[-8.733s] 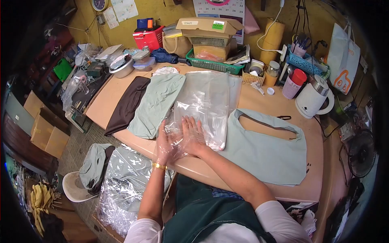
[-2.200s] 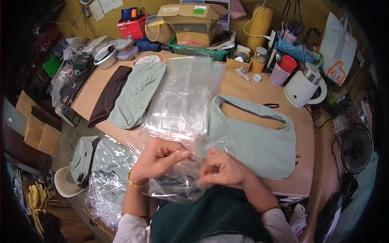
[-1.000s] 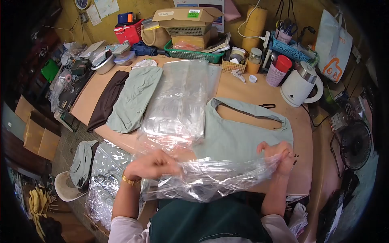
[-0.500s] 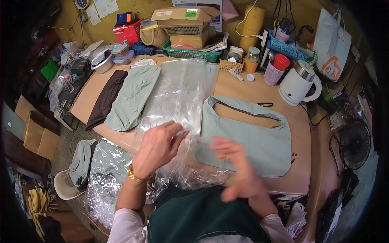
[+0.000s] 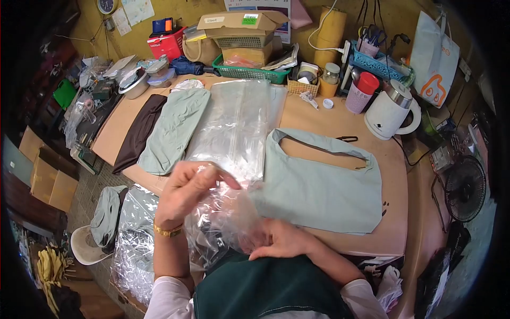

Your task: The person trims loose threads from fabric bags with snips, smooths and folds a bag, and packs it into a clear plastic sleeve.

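Observation:
My left hand [image 5: 188, 191] pinches the upper edge of a clear plastic bag [image 5: 226, 212] in front of my body. The bag hangs crumpled and shiny between my two hands. My right hand [image 5: 279, 239] is at the bag's lower right side, its fingertips partly covered by the film and its thumb toward me. A pale green cloth shoulder bag [image 5: 324, 186] lies flat just beyond my right hand. Past my left hand, a stack of flat clear plastic bags [image 5: 228, 122] lies on the table [image 5: 313, 114].
A folded green cloth bag [image 5: 178, 125] and a dark brown one [image 5: 141, 133] lie at the left. Packed bags in shiny plastic [image 5: 135, 244] sit beside a stool [image 5: 85, 247]. A kettle [image 5: 388, 111], a basket [image 5: 305, 85] and a fan [image 5: 466, 189] stand around the right side.
My left hand has shifted slightly left, lifting the plastic bag's edge. My right hand has moved from the air at the right down and left onto the bag.

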Demonstrator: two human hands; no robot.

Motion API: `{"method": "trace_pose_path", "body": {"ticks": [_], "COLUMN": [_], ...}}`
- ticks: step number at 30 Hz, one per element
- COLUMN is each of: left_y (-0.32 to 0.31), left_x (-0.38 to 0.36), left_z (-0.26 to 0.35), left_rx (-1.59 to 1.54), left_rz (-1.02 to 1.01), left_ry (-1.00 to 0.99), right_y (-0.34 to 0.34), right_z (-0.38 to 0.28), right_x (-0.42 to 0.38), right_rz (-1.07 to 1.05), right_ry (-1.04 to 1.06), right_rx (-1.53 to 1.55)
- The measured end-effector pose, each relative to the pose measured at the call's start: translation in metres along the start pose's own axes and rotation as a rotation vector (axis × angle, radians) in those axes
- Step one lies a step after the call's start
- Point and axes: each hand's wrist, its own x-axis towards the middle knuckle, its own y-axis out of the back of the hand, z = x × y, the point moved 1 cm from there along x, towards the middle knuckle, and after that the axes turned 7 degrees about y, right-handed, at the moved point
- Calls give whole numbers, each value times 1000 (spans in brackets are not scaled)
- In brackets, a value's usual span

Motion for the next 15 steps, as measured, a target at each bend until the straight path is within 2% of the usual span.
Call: {"method": "trace_pose_path", "body": {"ticks": [1, 2, 4, 5, 6, 10, 11, 12, 13, 14, 15], "left_y": [2, 2, 11, 35, 58, 61, 50, 44, 35, 28, 22], "left_x": [-2, -3, -6, -9, -14, -9, -8, -8, -8, -9, -7], "left_z": [-2, -5, -10, -7, -3, -25, -35, -46, -61, -74, -76], "left_rx": [70, 68, -488, -668, -835, -897, -925, -878, -769, -573, -320], "left_rz": [161, 164, 775, 461, 137, 122, 346, 355, 241, 14, -224], "left_ry": [-86, -85, -302, -347, -384, -457, -395, -339, -256, -187, -140], "right_y": [-4, 1, 22, 32, 39, 68, 74, 81, 87, 94, 100], "right_z": [12, 17, 24, 20, 19, 8, 14, 21, 26, 30, 31], "right_x": [-1, -4, -20, -32, -42, -72, -80, -88, -100, -112, -119], "right_rz": [27, 23, 67, 82, 81, 523, 639, 752, 878, 1000, 1001], "right_ry": [212, 211, 198, 102, 103, 672, 777, 879, 915, 947, 950], "right_rx": [-246, -246, -355, -469, -468, 48, 206, 368, 551, 737, 734]}}
